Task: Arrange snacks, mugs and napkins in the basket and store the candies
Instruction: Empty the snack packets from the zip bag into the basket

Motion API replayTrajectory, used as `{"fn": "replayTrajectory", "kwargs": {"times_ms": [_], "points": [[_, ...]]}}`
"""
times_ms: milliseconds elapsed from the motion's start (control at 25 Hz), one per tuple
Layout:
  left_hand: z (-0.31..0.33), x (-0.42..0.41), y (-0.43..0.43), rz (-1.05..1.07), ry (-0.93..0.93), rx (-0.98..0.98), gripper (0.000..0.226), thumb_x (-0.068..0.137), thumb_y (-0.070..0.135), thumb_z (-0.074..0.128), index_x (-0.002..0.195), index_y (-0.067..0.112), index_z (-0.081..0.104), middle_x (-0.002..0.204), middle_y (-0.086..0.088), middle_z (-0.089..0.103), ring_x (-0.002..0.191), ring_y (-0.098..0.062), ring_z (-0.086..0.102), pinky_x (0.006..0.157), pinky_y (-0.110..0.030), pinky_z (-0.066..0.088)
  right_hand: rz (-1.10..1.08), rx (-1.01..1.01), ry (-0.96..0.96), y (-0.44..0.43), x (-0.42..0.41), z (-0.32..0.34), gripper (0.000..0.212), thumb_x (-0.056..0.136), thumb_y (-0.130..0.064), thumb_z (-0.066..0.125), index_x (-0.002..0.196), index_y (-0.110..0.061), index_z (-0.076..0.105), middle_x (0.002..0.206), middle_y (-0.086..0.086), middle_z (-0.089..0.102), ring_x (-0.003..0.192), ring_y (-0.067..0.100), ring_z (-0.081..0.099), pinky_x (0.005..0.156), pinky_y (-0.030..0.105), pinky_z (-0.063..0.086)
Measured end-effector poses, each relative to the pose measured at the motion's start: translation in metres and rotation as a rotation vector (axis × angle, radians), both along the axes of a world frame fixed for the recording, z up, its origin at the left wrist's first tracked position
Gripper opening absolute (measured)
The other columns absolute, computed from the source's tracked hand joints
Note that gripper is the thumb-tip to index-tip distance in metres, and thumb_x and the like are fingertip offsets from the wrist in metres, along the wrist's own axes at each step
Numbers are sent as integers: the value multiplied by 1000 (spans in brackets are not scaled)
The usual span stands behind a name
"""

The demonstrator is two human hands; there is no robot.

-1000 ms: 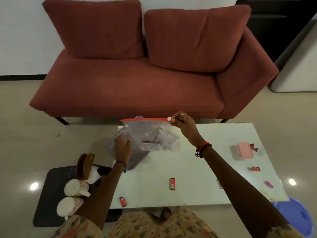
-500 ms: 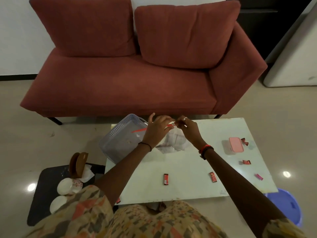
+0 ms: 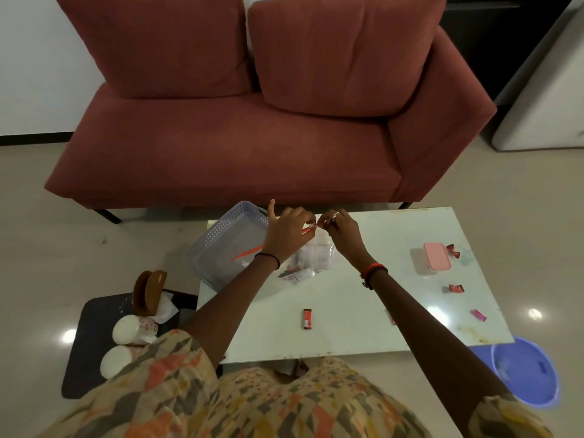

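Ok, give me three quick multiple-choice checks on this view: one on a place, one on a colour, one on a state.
1. Where do the two mugs stand?
A. on the white table
B. on the dark mat on the floor
C. in the basket

2. What colour is the container lid?
A. pink
B. green
C. black

3. What are both hands doing?
A. resting flat
B. pinching the zip bag's red strip
C. lifting a mug

B: they sit left of the table.
A: pink shows plainly.
B: left hand and right hand meet at the zip bag.

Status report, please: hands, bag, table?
Both hands, left and right, pinch the bag at its red seal. Basket empty beside it. Candies loose on table.
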State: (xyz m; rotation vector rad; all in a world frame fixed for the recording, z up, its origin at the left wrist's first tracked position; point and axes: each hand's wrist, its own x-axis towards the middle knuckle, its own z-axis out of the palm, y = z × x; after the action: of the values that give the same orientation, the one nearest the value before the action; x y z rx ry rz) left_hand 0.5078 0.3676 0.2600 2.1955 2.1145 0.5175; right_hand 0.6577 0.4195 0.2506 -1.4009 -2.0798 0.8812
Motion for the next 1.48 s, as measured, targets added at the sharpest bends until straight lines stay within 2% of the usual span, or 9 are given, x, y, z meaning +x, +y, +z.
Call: {"fn": "replayTrajectory", "kwargs": {"times_ms": [320,640,720,840,960,1120,1200,1280,1480], "points": [[-9,-1,-18,98,-31,-44,20,86,38,55,99,25,64,109,2,65,102,-17,60,108,-64,17,-76,-6,68,13,21,4,13,90,1,53,90,0,66,97,20,62,77,19,55,66,22,44],[-17,-20,-59,177,-18,-22,26,85,39,59,104,23,65,115,-3,66,107,-21,61,104,-68,27,-251,-71,312,27,35,2,19,85,15,47,95,8,62,103,30,56,72,14,58,70,17,58],[-19,-24,-70,200,-15,-10,25,84,37,62,103,21,65,113,-5,66,103,-23,63,103,-69,29,-260,-86,324,31,34,5,18,85,13,48,95,9,62,103,30,57,77,21,61,67,15,58],[-20,-29,-84,240,-42,-11,27,83,36,65,103,18,66,112,-8,66,101,-26,64,102,-69,30,-284,-131,320,40,36,10,20,85,14,45,99,11,60,98,28,60,83,30,64,70,29,60],[-19,-36,-95,275,-46,-53,28,84,38,62,104,18,65,115,-8,64,105,-25,61,106,-65,27,-296,-172,371,44,35,18,19,84,15,45,98,13,58,87,18,58,72,16,61,63,17,57],[-17,-54,-108,249,-104,-271,32,86,46,54,110,24,60,123,0,57,116,-19,51,110,-55,23,-128,-187,412,37,30,32,32,86,11,46,76,-18,57,97,17,55,82,23,62,74,38,55],[-13,-59,-111,210,-103,-263,31,85,46,55,107,24,60,119,1,59,114,-19,53,109,-58,26,-112,-146,418,35,32,35,35,87,10,47,75,-22,57,96,13,56,77,9,64,72,28,56],[-8,-63,-109,211,-112,-206,28,85,45,54,103,25,61,114,2,62,111,-19,55,106,-59,28,-136,-94,399,37,32,38,22,85,9,51,81,-10,61,91,5,56,71,-7,63,67,11,53],[0,-76,-100,134,-432,-367,29,89,39,56,114,24,58,120,2,62,113,-17,56,104,-46,41,-71,-108,446,39,28,52,9,86,5,57,91,-2,61,91,4,56,70,-12,63,61,4,50]]}}
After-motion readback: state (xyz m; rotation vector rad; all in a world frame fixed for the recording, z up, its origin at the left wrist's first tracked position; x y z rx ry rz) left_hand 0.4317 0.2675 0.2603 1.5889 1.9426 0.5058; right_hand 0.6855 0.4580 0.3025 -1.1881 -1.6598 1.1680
